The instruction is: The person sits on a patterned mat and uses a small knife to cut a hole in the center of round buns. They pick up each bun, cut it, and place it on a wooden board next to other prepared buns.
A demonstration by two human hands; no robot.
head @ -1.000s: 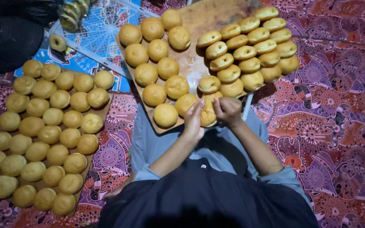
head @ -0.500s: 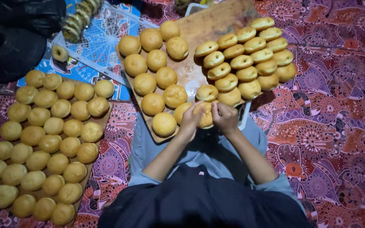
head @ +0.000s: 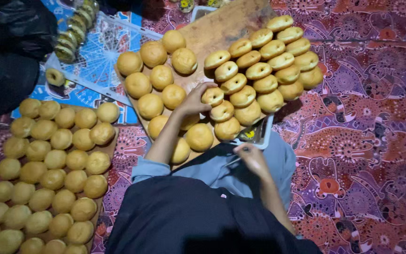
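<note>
My left hand (head: 194, 99) grips a split golden bun (head: 212, 96) (round, pale-topped). My right hand (head: 252, 157), nearer, pinches a thin tool (head: 232, 161) shut.

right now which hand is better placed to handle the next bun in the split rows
Left. The left hand already rests on a bun at the near end of the split rows on the wooden board. The right hand is low by the lap, seemingly holding a thin utensil.
</note>
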